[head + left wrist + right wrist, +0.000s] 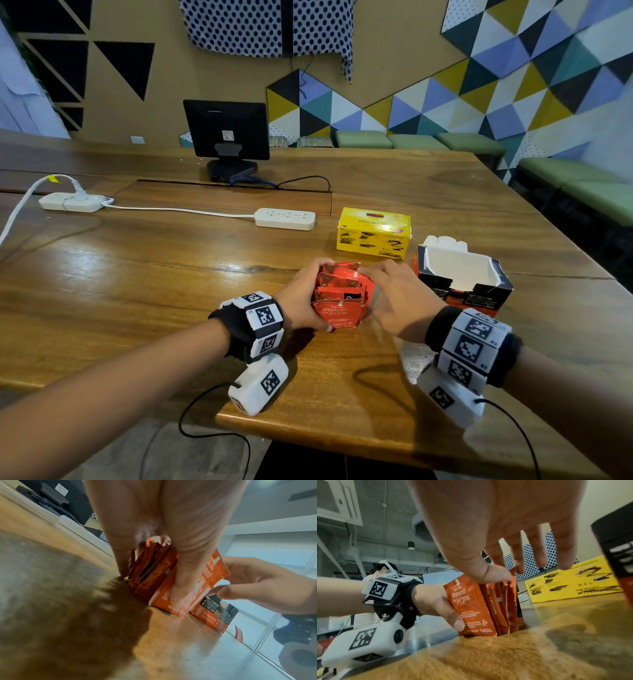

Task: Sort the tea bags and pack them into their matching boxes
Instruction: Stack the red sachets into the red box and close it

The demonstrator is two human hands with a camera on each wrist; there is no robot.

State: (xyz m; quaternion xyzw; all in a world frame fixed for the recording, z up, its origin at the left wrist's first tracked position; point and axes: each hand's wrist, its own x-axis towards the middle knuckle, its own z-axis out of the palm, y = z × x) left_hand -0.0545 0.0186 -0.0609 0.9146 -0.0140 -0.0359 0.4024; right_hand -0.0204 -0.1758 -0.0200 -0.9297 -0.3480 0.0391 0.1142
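Tea bags point(340, 296): orange-red, white lettering. Closed box point(373, 232): yellow. Open box point(462, 277): black-orange, white inside. Counter point(137, 274): brown wood grain.

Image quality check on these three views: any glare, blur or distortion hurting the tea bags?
Head view: sharp, wide-angle bend at the edges, glare on the table; tea bags readable. Left wrist view: table foreground blurred and shadowed, left hand soft, bag print smeared. Right wrist view: near table blurred, right hand looms large, but the front bag's text and the yellow box stay legible.
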